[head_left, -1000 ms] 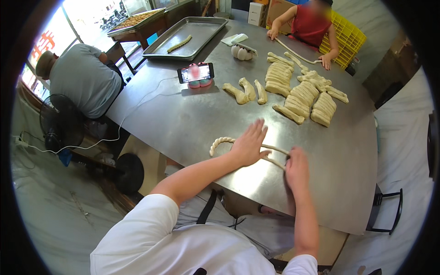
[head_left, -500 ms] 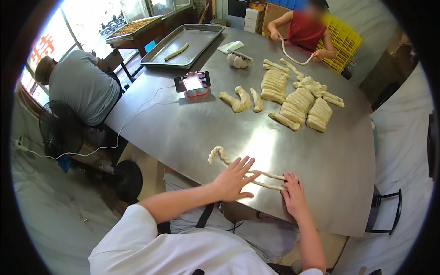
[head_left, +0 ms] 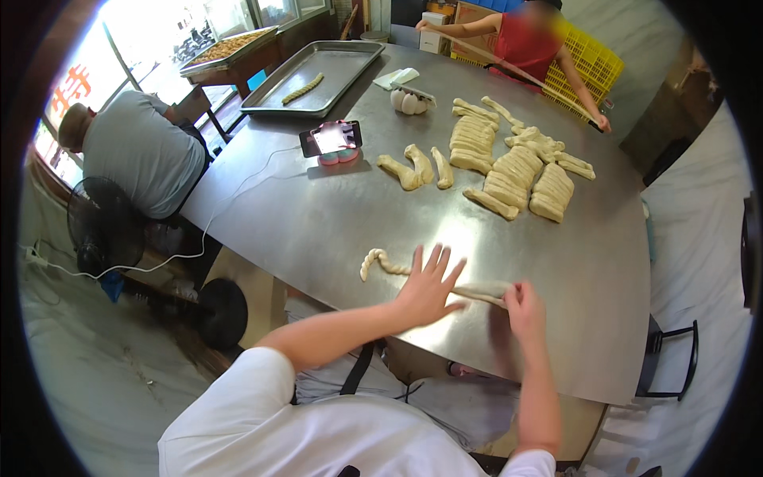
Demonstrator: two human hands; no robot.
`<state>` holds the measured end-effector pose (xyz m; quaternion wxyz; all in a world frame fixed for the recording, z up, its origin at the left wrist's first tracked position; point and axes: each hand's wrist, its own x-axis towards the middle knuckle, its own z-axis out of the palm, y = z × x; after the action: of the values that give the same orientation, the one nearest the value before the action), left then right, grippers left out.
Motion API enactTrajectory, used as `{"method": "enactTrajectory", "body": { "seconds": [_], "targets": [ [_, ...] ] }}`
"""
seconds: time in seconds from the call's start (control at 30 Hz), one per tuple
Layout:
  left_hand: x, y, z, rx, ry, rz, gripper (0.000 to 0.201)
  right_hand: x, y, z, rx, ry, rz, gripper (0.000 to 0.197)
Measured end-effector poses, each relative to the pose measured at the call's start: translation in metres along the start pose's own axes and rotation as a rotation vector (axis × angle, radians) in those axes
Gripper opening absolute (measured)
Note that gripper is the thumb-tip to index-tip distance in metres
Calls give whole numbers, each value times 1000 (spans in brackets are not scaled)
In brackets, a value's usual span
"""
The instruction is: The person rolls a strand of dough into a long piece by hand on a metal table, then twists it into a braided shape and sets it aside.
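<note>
A twisted dough rope (head_left: 381,259) lies on the metal table near its front edge, its left end curled. My left hand (head_left: 425,292) is open over the middle of it, fingers spread and palm down, hiding part of the dough. To the right of that hand, untwisted dough strands (head_left: 482,296) run to my right hand (head_left: 524,308), which is closed on their far ends just above the table. One strand is smeared by motion.
Rows of dough strips (head_left: 509,179) lie at the back right, with loose dough pieces (head_left: 409,168) nearer the middle. A phone on a stand (head_left: 331,140) trails a white cable. A metal tray (head_left: 338,75) holds one twisted piece. Across the table, a person in red (head_left: 528,44) stretches a long dough strand.
My right hand has gone from lying flat on the strand ends to gripping them, slightly raised. My left hand has shifted right and away from me. The co-worker's dough strand is now stretched much longer.
</note>
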<state>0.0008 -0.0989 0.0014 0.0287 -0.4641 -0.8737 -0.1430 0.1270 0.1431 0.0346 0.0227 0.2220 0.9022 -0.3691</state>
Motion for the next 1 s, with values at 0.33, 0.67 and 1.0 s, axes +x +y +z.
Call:
{"method": "enactTrajectory", "body": {
  "seconds": [0.33,0.67,1.0],
  "targets": [
    [-16,10,-7,-16,-60,119,90,-22,20,0,-83,-62,-103,42],
    [-34,10,4,-101,-5,231,86,-42,38,14,-143,47,-239,16],
    [-41,23,18,-90,-19,284,85,-47,44,20,-201,100,-471,29]
  ]
}}
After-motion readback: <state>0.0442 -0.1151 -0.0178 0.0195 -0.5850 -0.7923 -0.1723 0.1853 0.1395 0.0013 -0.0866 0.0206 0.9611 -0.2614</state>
